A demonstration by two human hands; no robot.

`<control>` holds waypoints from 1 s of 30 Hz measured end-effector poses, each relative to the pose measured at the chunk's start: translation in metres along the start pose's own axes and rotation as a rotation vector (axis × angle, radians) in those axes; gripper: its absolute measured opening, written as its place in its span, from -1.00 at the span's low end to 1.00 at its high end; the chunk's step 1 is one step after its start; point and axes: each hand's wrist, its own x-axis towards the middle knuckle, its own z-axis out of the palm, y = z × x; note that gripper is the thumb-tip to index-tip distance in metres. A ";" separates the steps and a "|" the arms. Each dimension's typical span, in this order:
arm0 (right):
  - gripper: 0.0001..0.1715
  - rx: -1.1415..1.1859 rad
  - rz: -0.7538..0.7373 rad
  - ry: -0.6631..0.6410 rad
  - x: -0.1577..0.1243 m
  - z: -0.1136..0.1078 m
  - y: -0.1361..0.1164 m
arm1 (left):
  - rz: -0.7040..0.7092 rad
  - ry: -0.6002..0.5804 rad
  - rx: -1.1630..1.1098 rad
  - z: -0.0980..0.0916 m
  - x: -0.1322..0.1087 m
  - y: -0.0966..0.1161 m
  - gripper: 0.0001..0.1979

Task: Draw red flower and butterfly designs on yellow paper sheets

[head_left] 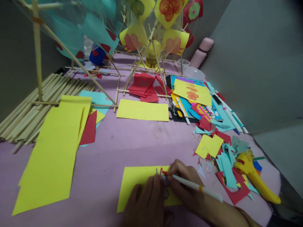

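Note:
A yellow paper sheet [139, 173] lies on the purple tabletop in front of me. My left hand [146, 201] rests on it with fingers stretched forward and pressed down. Beside those fingertips shows a small pale cut-out [166, 181] with rounded lobes; most of it is covered by my hands. My right hand [187, 183] grips a white marker [199, 188], whose red tip meets the paper near the cut-out's upper end. A short red mark [164, 172] is visible there.
Yellow sheets [52, 151] lie left by bamboo sticks [47, 107]. Ahead are a yellow strip [142, 110], scissors [176, 112] and red paper [144, 86]. Paper scraps [227, 164] and a yellow glue gun [257, 179] are right. A stick frame [139, 60] with decorated papers stands behind.

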 end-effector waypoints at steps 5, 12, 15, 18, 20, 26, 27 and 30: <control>-0.85 -0.018 -0.003 -0.020 0.001 0.000 0.000 | 0.023 -0.011 -0.003 -0.002 0.002 -0.001 -0.54; -0.86 -0.015 0.007 -0.038 -0.001 -0.001 0.001 | -0.005 0.013 -0.012 -0.001 0.000 -0.001 -0.55; -0.86 0.003 0.028 -0.060 -0.002 -0.001 0.002 | 0.045 -0.029 0.004 -0.001 0.000 -0.001 -0.55; -0.87 0.009 0.039 -0.066 -0.002 -0.002 0.003 | 0.019 -0.016 0.002 -0.003 0.001 -0.002 -0.54; -0.87 0.003 0.039 -0.056 -0.001 -0.001 0.002 | 0.031 -0.026 0.004 -0.004 0.002 -0.002 -0.55; -0.85 0.021 -0.005 -0.043 0.001 -0.001 -0.002 | -0.014 0.019 -0.025 0.001 0.001 0.000 -0.54; -0.85 0.016 -0.004 -0.042 0.001 -0.001 -0.001 | -0.014 0.017 -0.030 0.002 0.000 0.001 -0.54; -0.86 -0.007 0.006 -0.038 0.001 -0.002 0.000 | -0.008 0.015 -0.037 0.002 -0.001 0.002 -0.55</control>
